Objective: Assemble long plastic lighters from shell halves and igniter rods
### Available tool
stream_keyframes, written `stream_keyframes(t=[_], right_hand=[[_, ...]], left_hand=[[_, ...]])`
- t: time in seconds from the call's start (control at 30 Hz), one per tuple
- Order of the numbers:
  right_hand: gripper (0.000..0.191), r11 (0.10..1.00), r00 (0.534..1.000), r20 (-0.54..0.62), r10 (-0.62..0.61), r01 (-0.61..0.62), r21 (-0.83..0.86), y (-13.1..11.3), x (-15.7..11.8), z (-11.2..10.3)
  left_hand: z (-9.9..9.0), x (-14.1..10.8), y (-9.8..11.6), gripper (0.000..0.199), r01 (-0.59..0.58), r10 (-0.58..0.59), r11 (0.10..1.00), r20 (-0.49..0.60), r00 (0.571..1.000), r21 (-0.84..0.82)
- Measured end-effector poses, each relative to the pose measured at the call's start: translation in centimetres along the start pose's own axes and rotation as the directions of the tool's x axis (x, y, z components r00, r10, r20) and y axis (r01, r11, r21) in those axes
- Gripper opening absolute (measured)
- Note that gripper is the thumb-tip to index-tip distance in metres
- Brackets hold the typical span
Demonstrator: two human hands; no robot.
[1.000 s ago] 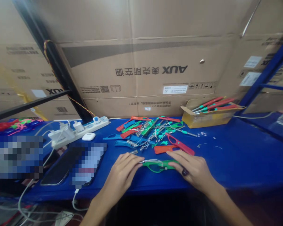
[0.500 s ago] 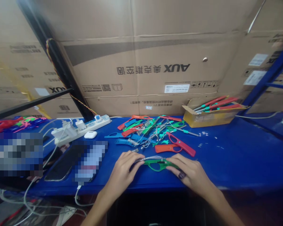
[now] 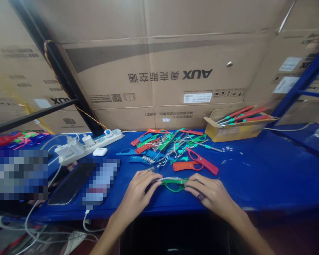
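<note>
Near the table's front edge, a green handle shell of a long-neck lighter (image 3: 174,187) with a finger loop lies between my hands, thin white wires running along its top. My left hand (image 3: 143,187) pinches its left end, where a metallic part shows at the fingertips. The fingers of my right hand (image 3: 207,188), with a dark ring on one, are closed on the right end. Just beyond are an orange lighter shell (image 3: 184,166) and a red lighter shell (image 3: 206,163). Behind them is a heap of lighter parts (image 3: 164,145) in several colours, with metal tubes and wires.
A cardboard box (image 3: 228,134) of red-handled lighters stands at the back right. White scraps (image 3: 227,149) lie before it. On the left are a power strip (image 3: 95,143) with chargers, a white earbud case (image 3: 100,152), two phones (image 3: 69,184) and loose cables. Cardboard (image 3: 164,95) walls the back.
My right hand has shifted slightly left along the green shell, nearer the finger loop. My left hand keeps its pinch. The whole view has moved a little.
</note>
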State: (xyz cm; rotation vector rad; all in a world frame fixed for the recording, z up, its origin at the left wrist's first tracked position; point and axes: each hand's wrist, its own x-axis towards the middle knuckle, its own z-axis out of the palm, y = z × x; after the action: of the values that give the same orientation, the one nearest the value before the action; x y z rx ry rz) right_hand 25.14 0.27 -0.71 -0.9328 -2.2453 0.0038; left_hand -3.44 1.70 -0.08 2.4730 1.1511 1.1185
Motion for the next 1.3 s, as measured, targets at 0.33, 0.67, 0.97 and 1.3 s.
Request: stream_keyframes(t=[0.33, 0.67, 0.97, 1.3], right_hand=[[0.02, 1.0, 0.998, 0.058, 0.011, -0.013, 0.019, 0.06, 0.05, 0.21], [0.018, 0.995, 0.995, 0.09, 0.037, -0.045, 0.091, 0.46, -0.49, 0.11], [0.017, 0.994, 0.982, 0.174, 0.08, -0.091, 0.059, 0.59, -0.5, 0.26], [0.023, 0.994, 0.975, 0.206, 0.079, -0.094, 0.063, 0.68, -0.56, 0.23]], left_hand=[[-0.12, 0.11, -0.06, 0.013, -0.003, 0.005, 0.996, 0.021, 1.0, -0.093], [-0.21, -0.03, -0.51, 0.014, 0.022, -0.017, 0.999, 0.143, 0.99, -0.033], [0.17, 0.13, -0.86, 0.011, 0.076, -0.071, 0.997, 0.215, 0.974, -0.014], [0.15, 0.23, -0.73, 0.013, 0.111, -0.1, 0.993, 0.232, 0.968, -0.035]])
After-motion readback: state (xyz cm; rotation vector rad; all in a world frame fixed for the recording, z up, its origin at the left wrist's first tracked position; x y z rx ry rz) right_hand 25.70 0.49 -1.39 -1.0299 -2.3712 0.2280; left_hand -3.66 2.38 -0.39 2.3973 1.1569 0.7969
